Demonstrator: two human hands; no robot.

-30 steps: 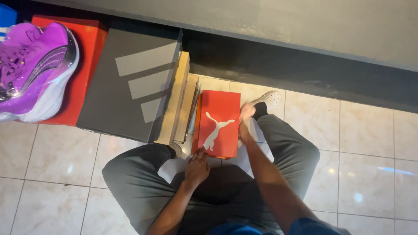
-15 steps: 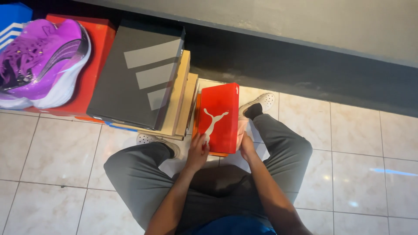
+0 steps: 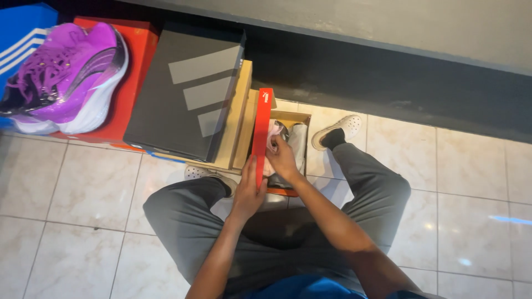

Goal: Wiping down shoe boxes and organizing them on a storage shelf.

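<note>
Now the left hand (image 3: 247, 191) pinches the red lid (image 3: 261, 133) up on edge, the right hand (image 3: 282, 158) grips the shoe (image 3: 277, 138) inside the box (image 3: 296, 119), and the lid might flop down.

Grey trousers (image 3: 183, 221), blue top (image 3: 310, 288) (bare forearms), cream clogs (image 3: 338, 130)

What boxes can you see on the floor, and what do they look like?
Open shoe box: between the person's feet, tan inside, shoes and paper in it; right hand reaches in.
Red lid: long, stood on edge, held by the left hand.
Dark grey box: flat, three pale slanted stripes, atop a tan box.
Red box: left of those, under a purple shoe.
Blue box: far left corner, white stripes.
</note>
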